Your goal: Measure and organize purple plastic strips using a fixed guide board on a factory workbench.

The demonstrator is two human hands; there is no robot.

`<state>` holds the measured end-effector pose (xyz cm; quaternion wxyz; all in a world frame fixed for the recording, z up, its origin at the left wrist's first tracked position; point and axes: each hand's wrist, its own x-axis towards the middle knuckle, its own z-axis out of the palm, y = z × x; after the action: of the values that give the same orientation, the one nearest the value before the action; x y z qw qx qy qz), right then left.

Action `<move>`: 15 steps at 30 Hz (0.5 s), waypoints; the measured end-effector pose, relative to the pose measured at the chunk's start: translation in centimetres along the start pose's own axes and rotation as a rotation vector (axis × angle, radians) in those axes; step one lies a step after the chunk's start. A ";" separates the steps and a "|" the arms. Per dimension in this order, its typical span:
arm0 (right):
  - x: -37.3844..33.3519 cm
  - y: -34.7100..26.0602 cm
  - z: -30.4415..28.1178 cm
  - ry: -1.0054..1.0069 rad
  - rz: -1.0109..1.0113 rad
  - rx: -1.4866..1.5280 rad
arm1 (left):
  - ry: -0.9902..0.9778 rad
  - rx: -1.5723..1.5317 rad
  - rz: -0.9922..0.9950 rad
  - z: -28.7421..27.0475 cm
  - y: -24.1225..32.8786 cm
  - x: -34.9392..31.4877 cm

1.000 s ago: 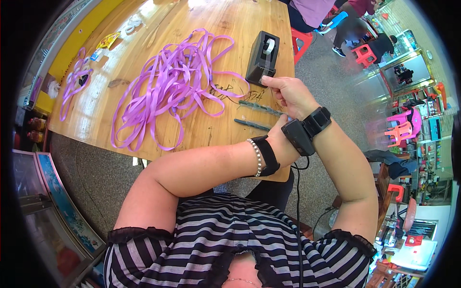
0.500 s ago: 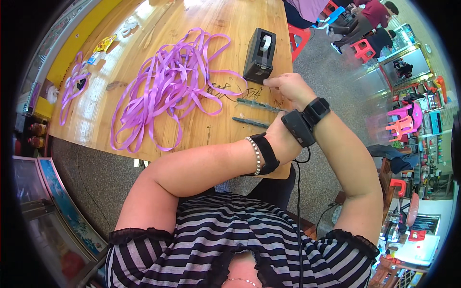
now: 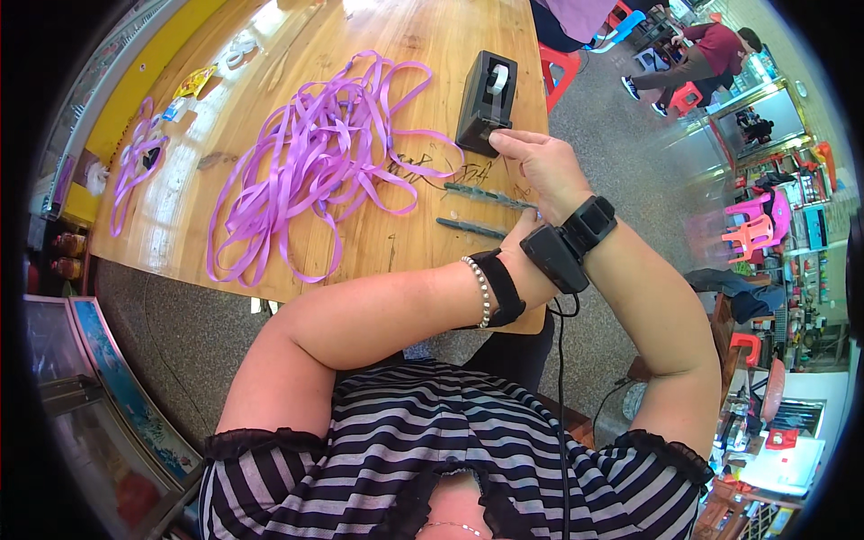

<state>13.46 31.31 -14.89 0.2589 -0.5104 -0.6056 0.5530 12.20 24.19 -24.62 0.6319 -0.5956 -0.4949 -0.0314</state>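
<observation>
A black tape dispenser point(image 3: 472, 99) with a roll of tape point(image 3: 498, 81) stands near the table's right edge. My right hand point(image 3: 549, 166) reaches to its cutter end, thumb and forefinger pinched at the tape's loose end. Below and partly behind the right wrist is my left hand point(image 3: 526, 265); its fingers are mostly hidden by the black device on the wrist. Two slim dark green strips point(image 3: 471, 228) lie side by side on the wood, and the upper strip point(image 3: 486, 194) runs up to the left hand. Whether that hand grips it is hidden.
A tangled heap of purple lanyards point(image 3: 315, 166) spreads across the table point(image 3: 360, 256) at left centre. Farther left lie a smaller purple lanyard bundle point(image 3: 139, 166), a yellow packet point(image 3: 195, 82) and white tape rolls point(image 3: 238, 52). A black cable point(image 3: 562, 378) hangs before my body.
My right hand has moved slightly up, from beside the dispenser's near end to its cutter. The left hand stays almost in place. A person in the background has shifted.
</observation>
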 end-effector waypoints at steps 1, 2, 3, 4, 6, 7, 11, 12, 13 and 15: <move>0.3 0.1 -0.1 0.006 0.011 0.007 | -0.020 -0.068 0.002 0.0 0.1 0.1; 0.5 0.3 -0.2 0.012 0.022 0.014 | -0.040 -0.135 0.004 0.0 0.1 0.2; 0.6 0.4 -0.2 0.016 0.021 0.013 | -0.061 -0.203 0.006 -0.1 0.1 0.4; 0.7 0.4 -0.1 0.006 0.032 0.030 | -0.086 -0.269 0.008 -0.1 0.0 0.4; 1.0 0.6 0.0 -0.004 0.042 0.046 | -0.135 -0.401 0.010 -0.3 -0.3 0.5; 1.2 0.7 0.1 0.005 0.034 0.045 | -0.159 -0.468 0.012 -0.3 -0.5 0.6; 1.3 0.9 0.0 -0.005 0.014 0.055 | -0.255 -0.734 0.021 -0.5 -1.1 0.7; 1.5 1.0 -0.1 -0.005 0.014 0.055 | -0.279 -0.801 0.024 -0.6 -1.2 0.8; 1.7 1.2 -0.3 -0.026 0.038 0.062 | -0.303 -0.868 0.027 -0.6 -1.3 0.8; 2.0 1.3 -0.5 -0.046 0.062 0.071 | -0.350 -1.003 0.035 -0.7 -1.4 0.9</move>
<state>13.64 33.19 -16.50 0.2458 -0.5066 -0.5752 0.5934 12.15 23.75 -22.86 0.1778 -0.8293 -0.5069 -0.1540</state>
